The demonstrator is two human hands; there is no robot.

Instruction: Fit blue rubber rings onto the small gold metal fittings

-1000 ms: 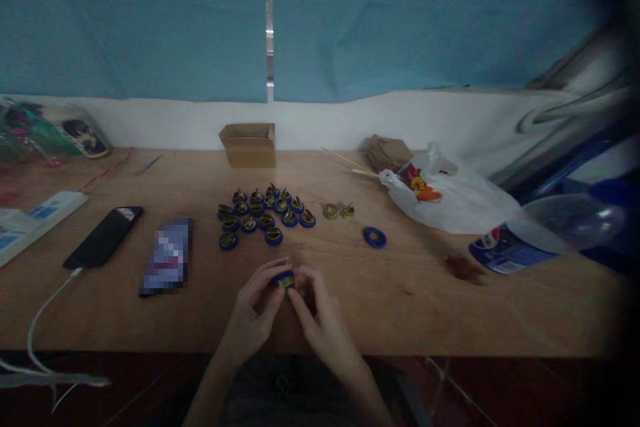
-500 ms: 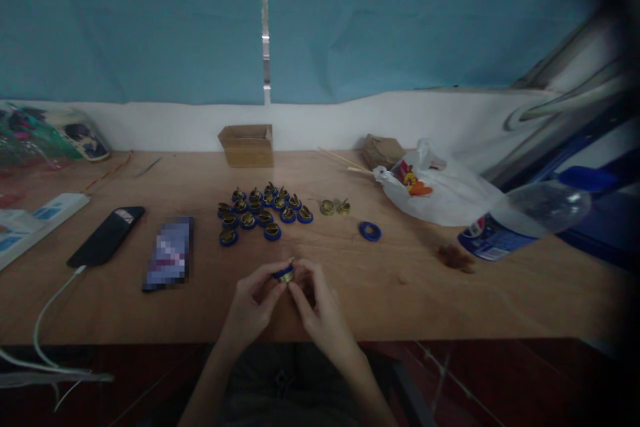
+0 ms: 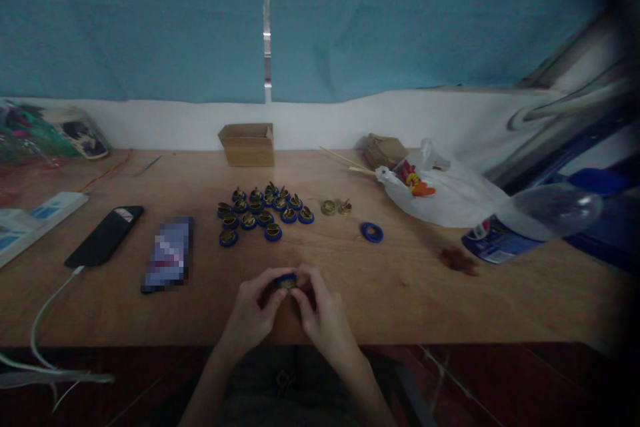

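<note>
Between my two hands, low over the front of the table, is a round brass-coloured piece with a blue ring point(image 3: 287, 281). My left hand point(image 3: 253, 307) pinches its left side with thumb and fingers. On the other side, my right hand point(image 3: 323, 310) grips it the same way, and the fingers hide part of it. Farther back stands a group of several similar brass pieces in blue rings point(image 3: 265, 217). To its right lie two brass pieces without blue rings point(image 3: 329, 207). Nearer the right is a loose blue ring point(image 3: 372, 232), lying flat.
Left are a pixelated phone point(image 3: 168, 255), a black phone point(image 3: 106, 235) on a white cable and a power strip point(image 3: 47, 220). An open cardboard box point(image 3: 249, 147) stands at the back. Right are a white plastic bag point(image 3: 455, 197) and a tilted bottle point(image 3: 530, 223).
The held piece has turned between my fingers, with its blue ring now showing along the top. Both hands have shifted slightly nearer the table's front edge.
</note>
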